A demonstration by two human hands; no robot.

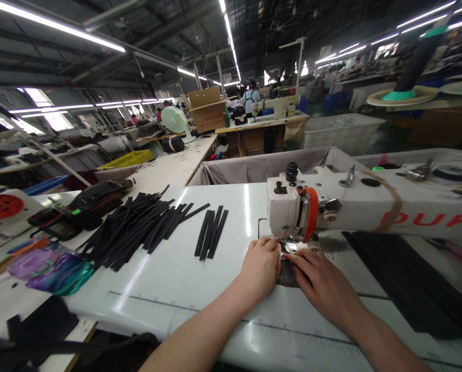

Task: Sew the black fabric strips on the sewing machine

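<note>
Both my hands are at the presser foot (291, 248) of a white sewing machine (293, 206). My left hand (262, 262) is closed, with its fingers curled down just left of the foot. From the right, my right hand (319, 271) reaches in, its thumb and fingertips pressed together in front of the needle area. Between the fingertips a small whitish bit shows. Whatever the fingers hold is mostly hidden. Just below them lies a dark rectangular patch (287, 275), which may be fabric or part of the machine bed; I cannot tell.
Left on the table lie a large heap of black strips (138, 227) and several separate strips (211, 232). Wide black fabric pieces (405, 279) lie right, beneath the machine arm. A purple-green pouch (52, 268) sits at the left edge. Behind the table stands a cloth-lined bin (262, 168).
</note>
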